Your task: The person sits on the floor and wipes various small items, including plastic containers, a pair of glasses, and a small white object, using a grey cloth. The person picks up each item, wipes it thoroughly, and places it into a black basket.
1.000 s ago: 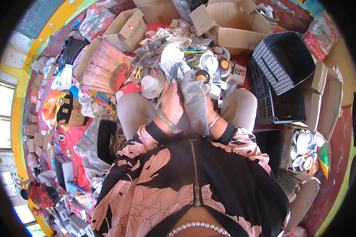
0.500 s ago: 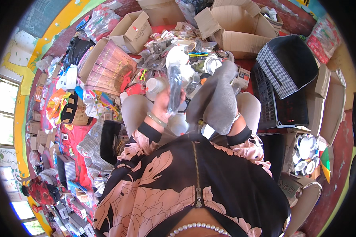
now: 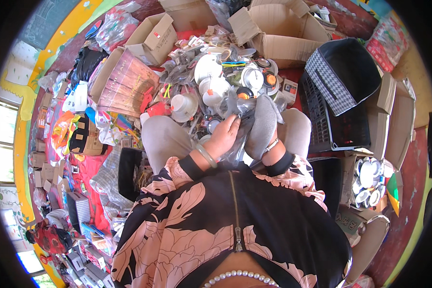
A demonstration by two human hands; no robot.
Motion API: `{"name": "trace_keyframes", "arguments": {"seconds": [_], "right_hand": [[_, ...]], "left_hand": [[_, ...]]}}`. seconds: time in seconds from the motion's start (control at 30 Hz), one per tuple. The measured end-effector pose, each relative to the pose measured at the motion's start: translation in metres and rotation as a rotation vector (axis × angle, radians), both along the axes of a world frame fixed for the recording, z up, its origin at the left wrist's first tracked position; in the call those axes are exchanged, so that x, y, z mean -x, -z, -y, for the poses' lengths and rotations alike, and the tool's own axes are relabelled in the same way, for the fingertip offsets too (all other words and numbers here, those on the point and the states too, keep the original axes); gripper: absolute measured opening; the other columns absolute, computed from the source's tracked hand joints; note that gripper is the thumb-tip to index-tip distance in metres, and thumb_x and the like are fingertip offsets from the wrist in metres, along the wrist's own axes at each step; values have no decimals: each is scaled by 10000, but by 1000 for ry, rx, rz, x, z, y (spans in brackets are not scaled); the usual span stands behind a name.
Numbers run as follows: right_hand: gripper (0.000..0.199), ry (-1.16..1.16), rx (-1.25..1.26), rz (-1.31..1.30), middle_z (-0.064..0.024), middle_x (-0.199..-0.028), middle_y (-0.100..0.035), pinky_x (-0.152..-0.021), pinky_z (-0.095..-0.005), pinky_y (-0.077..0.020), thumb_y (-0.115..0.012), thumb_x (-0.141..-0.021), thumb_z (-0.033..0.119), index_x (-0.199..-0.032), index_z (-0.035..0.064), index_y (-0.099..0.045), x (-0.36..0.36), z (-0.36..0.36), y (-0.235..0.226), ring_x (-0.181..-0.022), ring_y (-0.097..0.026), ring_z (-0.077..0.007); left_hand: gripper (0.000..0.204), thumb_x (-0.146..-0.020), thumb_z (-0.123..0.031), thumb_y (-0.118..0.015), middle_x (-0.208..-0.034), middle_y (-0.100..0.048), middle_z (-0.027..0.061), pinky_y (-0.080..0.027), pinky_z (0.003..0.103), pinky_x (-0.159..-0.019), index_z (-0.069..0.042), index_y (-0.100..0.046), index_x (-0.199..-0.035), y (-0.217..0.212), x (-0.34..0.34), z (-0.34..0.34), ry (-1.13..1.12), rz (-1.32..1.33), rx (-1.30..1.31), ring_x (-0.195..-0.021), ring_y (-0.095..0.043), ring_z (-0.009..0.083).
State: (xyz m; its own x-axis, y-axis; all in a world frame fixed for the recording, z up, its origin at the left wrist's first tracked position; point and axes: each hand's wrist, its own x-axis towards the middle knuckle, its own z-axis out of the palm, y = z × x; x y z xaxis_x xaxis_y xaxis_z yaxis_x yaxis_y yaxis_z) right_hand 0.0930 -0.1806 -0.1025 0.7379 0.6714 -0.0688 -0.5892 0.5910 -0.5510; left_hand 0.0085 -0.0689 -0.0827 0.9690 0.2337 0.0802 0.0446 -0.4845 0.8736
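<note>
Between the knees (image 3: 159,138), a crinkled plastic bag (image 3: 245,126) sits pinched in the left hand (image 3: 224,134), just beside the grey cloth (image 3: 265,120) hiding most of the right hand (image 3: 274,140) (its grip I cannot tell).

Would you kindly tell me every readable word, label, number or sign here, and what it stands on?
I won't copy the wording; print shows on:
Open cardboard box, upper left: dark lettering.
Pinkish box, left: faint, blurred lettering.
Cardboard carton, lower right: printed characters.
Small white box, beyond right knee: too small to read.
</note>
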Motion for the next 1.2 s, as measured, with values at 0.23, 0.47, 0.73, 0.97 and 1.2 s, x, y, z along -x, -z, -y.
{"name": "trace_keyframes", "arguments": {"seconds": [0.23, 0.47, 0.73, 0.97, 1.2], "right_hand": [[254, 97, 331, 70, -61, -905, -615, -703, -278, -474, -452, -912, 219, -1037, 28, -565, 1, -3, -23, -781, -582, -156], [332, 232, 207, -107, -108, -1073, -590, -855, -383, -454, -472, -901, 226, -1150, 7, -490, -24, 10, -12, -963, -575, -237], [450, 157, 548, -76, -98, -1131, -563, -883, -388, -432, -547, -865, 303, -1193, 3, -478, -15, 8, 12, -1010, -550, -247], [460, 115, 674, -124, -114, -1181, -532, -910, -416, -410, -545, -861, 321, -1204, 22, -480, -13, -6, 19, -1052, -524, -284], [466, 36, 810, -174, -107, -1180, -532, -923, -404, -392, -546, -856, 329, -1198, 17, -488, -24, -14, 44, -1059, -511, -279]], "left_hand": [[190, -889, -178, -457, -817, -574, 226, -446, 436, -658, -9, -512, -957, -10, 5, -20, 27, -35, -179, -779, -557, 407], [171, -873, -179, -469, -737, -570, 220, -448, 454, -598, -27, -508, -940, -46, 32, -52, -56, 167, -196, -691, -555, 406], [227, -915, -157, -423, -809, -544, 19, -454, 246, -601, -16, -510, -1070, -30, 210, -232, -908, 375, 363, -678, -521, 103], [126, -884, -154, -454, -754, -564, 18, -409, 274, -462, -64, -528, -932, 100, 361, -273, -1402, 323, 858, -595, -547, 140], [306, -822, -202, -559, -702, -586, 60, -374, 267, -377, 14, -591, -1035, 315, 393, -327, -1578, -121, 612, -466, -505, 139]]}}
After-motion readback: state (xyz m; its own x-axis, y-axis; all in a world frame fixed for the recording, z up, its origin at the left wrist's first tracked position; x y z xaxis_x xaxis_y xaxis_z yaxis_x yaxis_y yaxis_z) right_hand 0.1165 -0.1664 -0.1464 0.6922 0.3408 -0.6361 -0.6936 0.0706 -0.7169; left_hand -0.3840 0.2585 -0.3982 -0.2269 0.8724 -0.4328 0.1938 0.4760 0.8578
